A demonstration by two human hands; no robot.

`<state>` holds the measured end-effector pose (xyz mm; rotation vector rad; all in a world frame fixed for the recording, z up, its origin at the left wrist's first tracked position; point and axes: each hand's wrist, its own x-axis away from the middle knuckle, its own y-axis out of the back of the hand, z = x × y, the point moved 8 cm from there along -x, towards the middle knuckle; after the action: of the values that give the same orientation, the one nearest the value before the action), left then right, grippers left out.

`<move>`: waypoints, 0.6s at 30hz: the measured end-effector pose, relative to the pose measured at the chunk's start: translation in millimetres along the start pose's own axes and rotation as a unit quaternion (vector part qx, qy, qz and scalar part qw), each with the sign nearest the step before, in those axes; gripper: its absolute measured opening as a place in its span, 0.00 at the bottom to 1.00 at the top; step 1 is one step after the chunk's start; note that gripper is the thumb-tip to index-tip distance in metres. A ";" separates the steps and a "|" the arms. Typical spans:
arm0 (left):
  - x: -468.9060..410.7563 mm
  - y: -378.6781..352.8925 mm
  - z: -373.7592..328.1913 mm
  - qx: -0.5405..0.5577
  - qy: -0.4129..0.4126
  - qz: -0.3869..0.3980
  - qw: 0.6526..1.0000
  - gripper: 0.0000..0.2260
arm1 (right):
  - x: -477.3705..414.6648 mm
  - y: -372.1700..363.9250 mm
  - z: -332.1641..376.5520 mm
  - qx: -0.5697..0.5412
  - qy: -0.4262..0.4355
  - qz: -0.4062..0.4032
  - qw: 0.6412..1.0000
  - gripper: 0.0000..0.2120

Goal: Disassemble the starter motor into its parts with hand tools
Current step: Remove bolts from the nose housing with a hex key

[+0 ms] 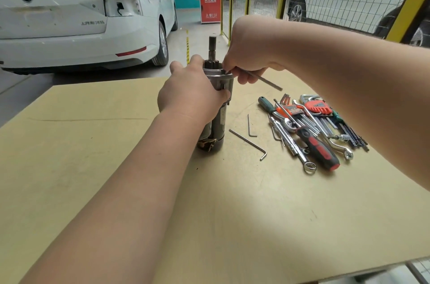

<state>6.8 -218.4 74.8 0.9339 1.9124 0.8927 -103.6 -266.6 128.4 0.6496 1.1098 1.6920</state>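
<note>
Here the left hand [190, 93] is wrapped around the upper housing of the motor [219, 127], fingers curled over the far side and thumb on the near side, bracing it. The motor stands upright on the table [93, 155], near the far edge, shaft pointing up.

Just right of it, the right hand [246, 58] pinches a hex key [267, 81]. The key's short end is at the flange at the top right of the housing, and its long arm sticks out toward the right. Whether the tip sits fully in a bolt head is hidden by the fingers.

The step in hand looks like loosening a through-bolt on the end housing, an early stage, since the motor appears to be in one piece. The next move calls for a firm hold from the left hand against twisting while the right swings the key, keeping it square in the socket so it does not slip.

Further right, two loose keys [248, 142] lie on the table, then a tool pile [314, 125].
</note>
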 end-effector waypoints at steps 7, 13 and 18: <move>4.6 2.1 1.4 -0.012 0.003 -0.004 1.000 0.31 | -0.9 -4.7 16.7 0.073 0.007 0.017 0.997 0.10; 4.4 0.5 1.6 -0.022 0.006 -0.002 1.000 0.31 | -1.4 -9.5 22.3 0.073 0.006 0.058 0.996 0.10; 3.5 -0.5 2.2 -0.019 0.005 0.002 1.000 0.30 | -2.2 -7.2 19.0 0.100 0.006 0.031 0.995 0.10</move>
<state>7.1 -215.1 72.2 0.9130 1.8959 0.9338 -84.1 -260.7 130.5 0.8080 1.2893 1.6524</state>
